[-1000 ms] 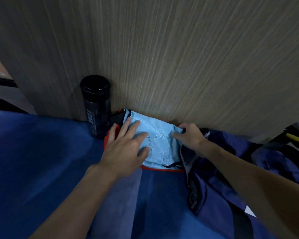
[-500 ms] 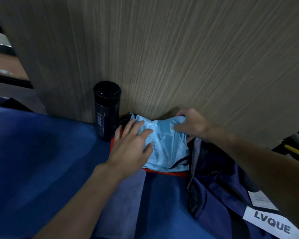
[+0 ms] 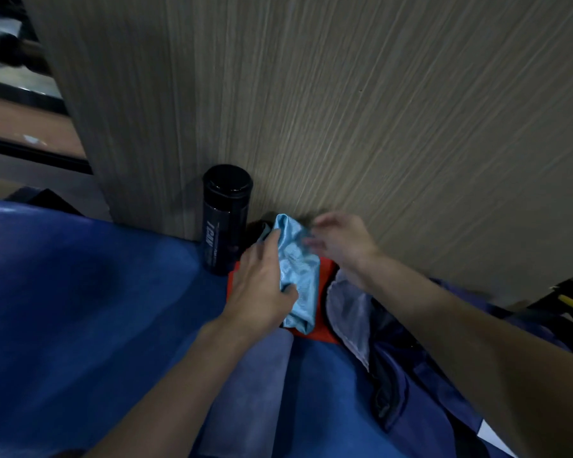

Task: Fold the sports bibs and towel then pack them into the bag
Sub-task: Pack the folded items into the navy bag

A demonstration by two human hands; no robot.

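Thumb and fingers of the left hand [image 3: 262, 285] pinch the bunched blue bib [image 3: 300, 276], which lies on the orange bib [image 3: 326, 292] at the mat's [image 3: 80, 309] far edge. The right hand [image 3: 341, 242], blurred, hovers with loosely spread fingers beside the open bag [image 3: 420, 434].

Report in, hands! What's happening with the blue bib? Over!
Left hand pinches blue bib, bunched on orange bib. Right hand open, blurred, beside it. Bag open at right; bottle close at left.

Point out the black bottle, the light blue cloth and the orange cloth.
black bottle [image 3: 226, 226], head view, mid-body.
light blue cloth [image 3: 300, 272], head view, crumpled middle.
orange cloth [image 3: 325, 272], head view, strip right of the blue.
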